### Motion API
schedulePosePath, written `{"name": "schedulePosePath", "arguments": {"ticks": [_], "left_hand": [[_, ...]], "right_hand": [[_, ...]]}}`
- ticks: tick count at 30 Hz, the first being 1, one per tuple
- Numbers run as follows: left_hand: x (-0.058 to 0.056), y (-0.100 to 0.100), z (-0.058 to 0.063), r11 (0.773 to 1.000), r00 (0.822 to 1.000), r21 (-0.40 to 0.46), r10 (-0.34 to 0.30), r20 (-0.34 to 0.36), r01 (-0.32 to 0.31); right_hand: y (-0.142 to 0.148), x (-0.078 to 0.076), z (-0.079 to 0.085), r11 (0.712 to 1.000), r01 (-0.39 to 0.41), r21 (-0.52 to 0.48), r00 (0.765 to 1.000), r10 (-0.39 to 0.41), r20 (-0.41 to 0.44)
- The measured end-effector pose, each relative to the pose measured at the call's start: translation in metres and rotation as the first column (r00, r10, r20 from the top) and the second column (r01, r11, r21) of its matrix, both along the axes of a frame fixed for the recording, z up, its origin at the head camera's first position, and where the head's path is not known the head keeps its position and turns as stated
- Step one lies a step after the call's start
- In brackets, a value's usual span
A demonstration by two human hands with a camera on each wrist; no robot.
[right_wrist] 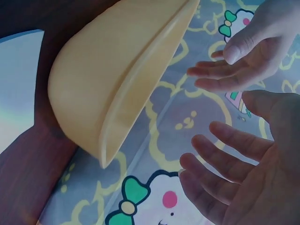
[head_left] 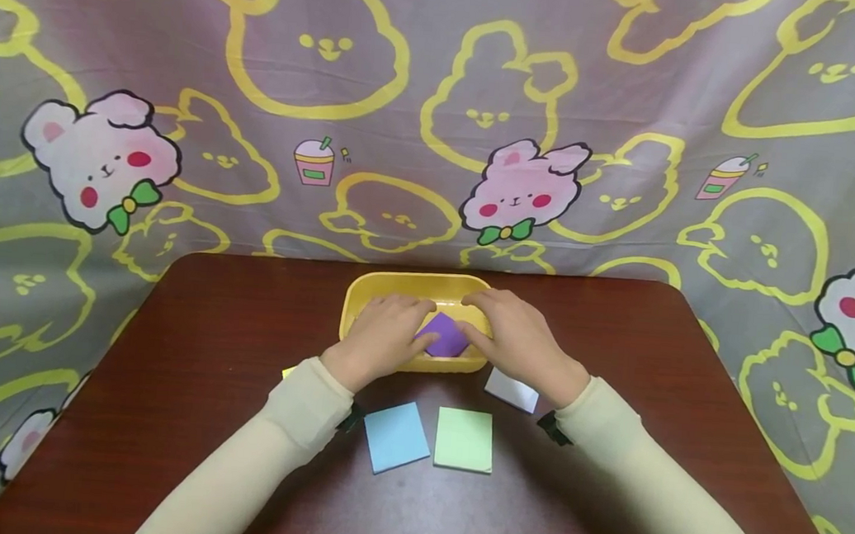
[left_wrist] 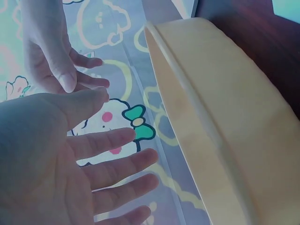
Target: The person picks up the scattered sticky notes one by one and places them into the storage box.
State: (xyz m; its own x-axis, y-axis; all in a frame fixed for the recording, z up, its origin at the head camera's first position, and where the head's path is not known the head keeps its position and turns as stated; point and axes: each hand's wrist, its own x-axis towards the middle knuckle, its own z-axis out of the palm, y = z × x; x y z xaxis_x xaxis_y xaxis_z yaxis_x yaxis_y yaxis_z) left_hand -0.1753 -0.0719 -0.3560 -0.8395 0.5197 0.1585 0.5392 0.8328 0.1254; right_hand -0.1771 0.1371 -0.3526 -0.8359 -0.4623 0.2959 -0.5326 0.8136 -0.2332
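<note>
A yellow plastic basin point(head_left: 419, 278) stands toward the back of the table, with a purple square pad of notes point(head_left: 443, 340) inside it. Over the basin's left part is my left hand point(head_left: 387, 330), its fingers relaxed and spread. My right hand point(head_left: 525, 333) hovers over the right part, thumb and fingers apart. Both wrist views show bare palms above the rim, nothing between the fingers of the left hand point(left_wrist: 84, 145) or the right hand point(right_wrist: 243, 173). The purple pad lies between the two thumbs in the head view.
In front of the basin lie a blue pad point(head_left: 396, 437) and a green pad point(head_left: 463, 439). A white pad point(head_left: 511, 389) sits under my right wrist, partly covered. Only a corner of a yellow pad point(head_left: 288, 371) shows beside my left sleeve. A patterned curtain point(head_left: 405, 158) hangs behind the table.
</note>
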Motion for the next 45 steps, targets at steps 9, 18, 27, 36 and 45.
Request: {"name": "schedulePosePath", "arguments": {"ticks": [9,18,27,36,45], "left_hand": [[0.008,0.012,-0.003,0.999,1.000,-0.037,-0.025,0.009,0.026],[0.016,0.025,-0.008,0.998,0.998,-0.022,-0.061,0.016,0.061],[0.024,0.036,-0.008,0.992,0.992,-0.024,-0.122,-0.033,0.122],[0.030,0.048,-0.008,0.988,0.990,-0.073,-0.141,-0.019,0.139],[0.037,0.056,-0.011,0.983,0.987,-0.099,-0.159,-0.032,0.155]], "right_hand": [[0.022,0.003,-0.009,1.000,0.026,-0.001,0.999,-0.026,-0.022],[0.039,0.005,-0.021,0.998,0.064,0.005,0.998,-0.064,0.005],[0.058,0.005,-0.036,0.994,0.107,0.028,0.993,-0.108,0.039],[0.068,0.007,-0.051,0.989,0.122,0.081,0.984,-0.132,0.119],[0.073,0.010,-0.067,0.986,0.137,0.095,0.976,-0.150,0.156]]}}
